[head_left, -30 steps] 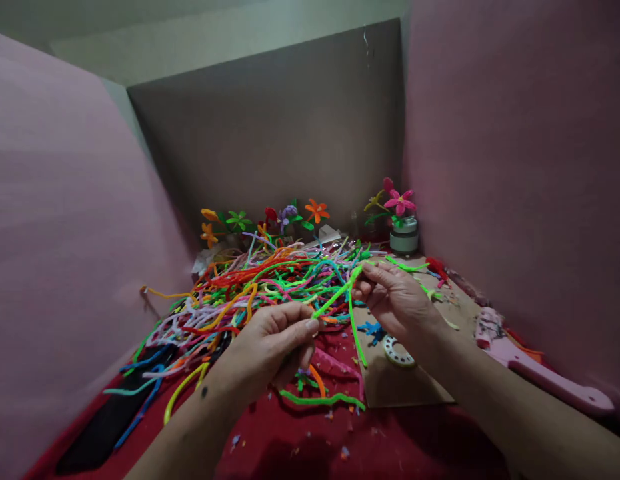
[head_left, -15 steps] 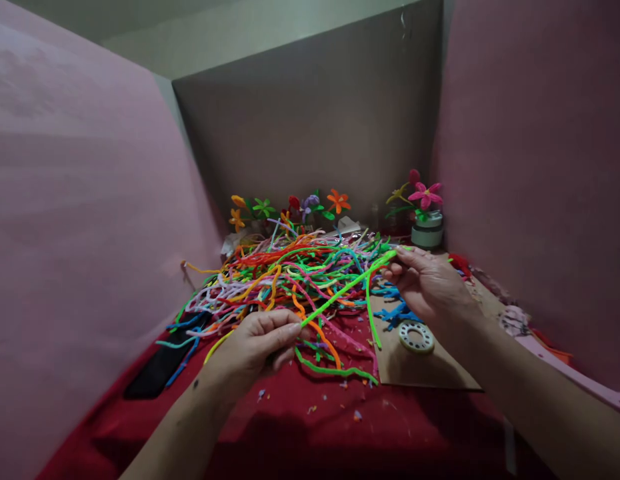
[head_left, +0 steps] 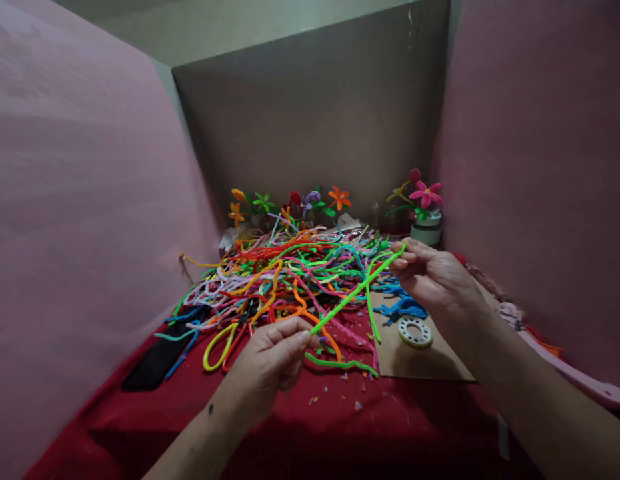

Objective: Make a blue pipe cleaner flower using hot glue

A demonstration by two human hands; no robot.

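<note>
A bright green pipe cleaner is stretched slantwise between my two hands, above the red cloth. The thumb and fingers of my left hand pinch its lower end. Its upper end is at the fingertips of my right hand, which are closed on it. Behind my hands lies a large tangled heap of pipe cleaners in many colours. Another green pipe cleaner rests on the cloth just right of my left hand. Beneath my right hand are blue fuzzy pieces on a brown board.
A white ring with holes lies on the brown board. At left is a black phone-like slab, near a yellow loop. Fuzzy flowers and a green pot stand behind. Pink walls flank the red cloth.
My left hand has shifted right, nearer my right hand, uncovering the yellow and red loops. The right fingers have slid slightly along the green pipe cleaner, and its tip now shows.
</note>
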